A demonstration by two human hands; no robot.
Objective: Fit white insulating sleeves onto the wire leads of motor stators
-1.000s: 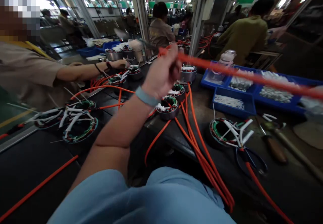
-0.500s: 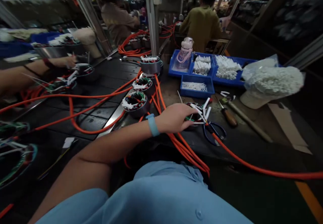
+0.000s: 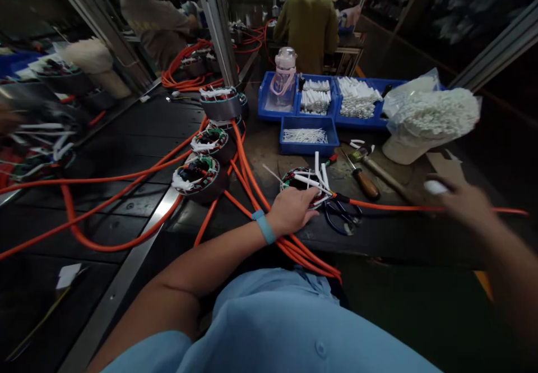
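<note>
My left hand (image 3: 293, 209), with a blue band at the wrist, lies over the near side of a wound motor stator (image 3: 290, 179). Its fingers are curled onto the stator's edge and wires, and the fingertips are partly hidden. White sleeves (image 3: 317, 165) stand up from the winding's right side, where an orange cable (image 3: 378, 207) joins. Further right, my right hand (image 3: 466, 200) is smeared by motion over that cable. A small white thing (image 3: 436, 187) shows at its fingertips. Blue-handled pliers or scissors (image 3: 336, 221) lie just below the stator.
Blue bins (image 3: 309, 147) of white sleeves and ties stand behind, with a clear bottle (image 3: 283, 81). A screwdriver (image 3: 366, 184), a hammer (image 3: 389, 178) and a tub of white sleeves (image 3: 432, 120) lie right. More stators (image 3: 197, 179) and orange cables fill the left. Co-workers sit beyond.
My right hand has come into view from the right. The orange cable now runs straighter across the bench. The view has turned, and my left hand stays at the stator.
</note>
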